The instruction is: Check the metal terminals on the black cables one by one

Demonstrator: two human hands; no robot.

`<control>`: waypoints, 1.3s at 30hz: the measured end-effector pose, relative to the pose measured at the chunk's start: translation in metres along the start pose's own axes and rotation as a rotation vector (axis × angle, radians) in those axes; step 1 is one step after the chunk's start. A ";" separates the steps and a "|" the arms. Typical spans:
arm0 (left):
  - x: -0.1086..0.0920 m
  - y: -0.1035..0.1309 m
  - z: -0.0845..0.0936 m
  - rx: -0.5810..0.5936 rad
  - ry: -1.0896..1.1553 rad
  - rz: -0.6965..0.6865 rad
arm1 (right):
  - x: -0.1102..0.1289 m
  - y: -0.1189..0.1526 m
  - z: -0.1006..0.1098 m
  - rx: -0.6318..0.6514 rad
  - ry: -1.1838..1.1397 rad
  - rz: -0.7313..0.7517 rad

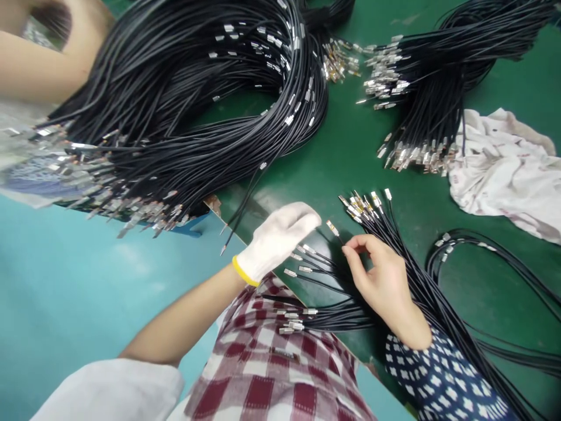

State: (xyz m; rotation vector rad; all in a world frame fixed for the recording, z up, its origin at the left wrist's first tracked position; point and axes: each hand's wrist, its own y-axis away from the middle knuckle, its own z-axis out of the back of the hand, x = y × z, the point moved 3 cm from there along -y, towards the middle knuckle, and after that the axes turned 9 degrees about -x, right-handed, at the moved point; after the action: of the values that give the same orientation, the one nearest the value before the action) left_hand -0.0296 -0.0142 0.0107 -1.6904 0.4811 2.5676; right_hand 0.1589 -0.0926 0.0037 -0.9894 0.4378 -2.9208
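Observation:
My right hand (381,280) is bare and pinches a thin black cable just below its metal terminal (333,228), which points up and left. Facing it, my left hand (280,240) wears a white glove with a yellow cuff. Its fingers are pressed together close to that terminal, and what they hold, if anything, is hidden. Beneath and between the hands lie loose cable ends (307,269) with silver terminals. Behind my right hand runs a bundle of black cables (397,240), its terminals fanned out. Another group of terminals (293,321) lies by the table's near edge.
A large looped heap of black cables (197,134) covers the left of the green table (333,158), terminals overhanging the edge. A co-worker's arm (48,70) rests by it. More cable bundles (438,88) lie at the back right, beside a crumpled patterned cloth (508,175). A cable loop (464,237) lies right.

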 end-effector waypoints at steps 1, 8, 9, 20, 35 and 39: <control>-0.001 0.000 -0.003 0.029 0.029 0.008 | 0.001 0.001 0.000 -0.002 0.003 0.012; -0.004 0.000 -0.013 0.082 0.086 -0.007 | 0.006 -0.003 -0.005 0.031 -0.086 -0.014; -0.004 0.001 -0.013 0.073 0.068 -0.023 | 0.007 -0.006 -0.006 0.049 -0.126 -0.037; 0.001 -0.004 -0.008 0.183 0.073 -0.080 | 0.014 -0.017 -0.024 0.172 -0.535 -0.227; -0.001 -0.005 -0.007 0.254 -0.044 -0.159 | 0.021 -0.014 -0.029 0.099 -0.460 -0.163; 0.003 -0.006 -0.007 0.249 -0.096 -0.222 | 0.020 -0.014 -0.031 0.107 -0.487 -0.198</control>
State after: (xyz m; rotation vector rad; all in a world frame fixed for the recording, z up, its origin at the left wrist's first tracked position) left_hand -0.0232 -0.0110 0.0039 -1.4430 0.5473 2.3109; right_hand 0.1249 -0.0736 -0.0045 -1.7434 0.1648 -2.6761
